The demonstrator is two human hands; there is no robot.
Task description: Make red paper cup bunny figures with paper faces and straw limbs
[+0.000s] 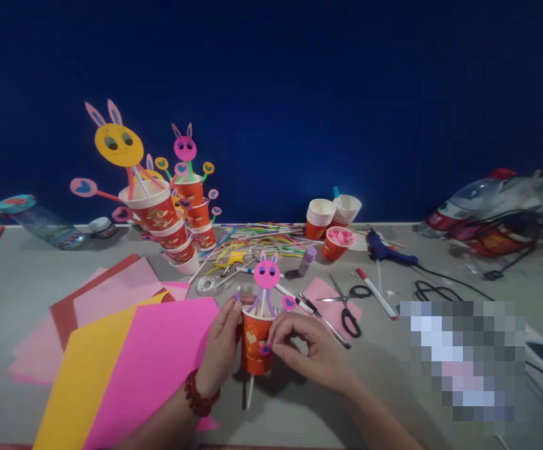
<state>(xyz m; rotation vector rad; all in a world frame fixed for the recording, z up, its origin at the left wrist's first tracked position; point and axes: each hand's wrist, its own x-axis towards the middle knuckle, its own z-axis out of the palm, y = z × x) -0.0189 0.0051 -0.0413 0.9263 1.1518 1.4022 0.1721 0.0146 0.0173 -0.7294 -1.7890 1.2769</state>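
An orange-red paper cup (254, 353) with a white stick below it is in front of me, with my left hand (222, 340) closed around its left side. From the cup rises a pink paper rabbit face (266, 275) on purple strips. A white-tipped purple strip (238, 294) shows by my left thumb. At the cup's right side, my right hand (306, 347) pinches a small pink paper piece with a purple heart (266, 349). A similar pink heart piece (289, 303) stands out above my right fingers.
Coloured paper sheets (159, 356) lie left, finished rabbit cups (154, 212) behind them. Scissors (345, 303), a pen (330, 325), a red-and-white marker (377, 295), a glue stick (306, 261), a corded glue gun (388, 252) and stacked cups (318, 225) stand or lie beyond.
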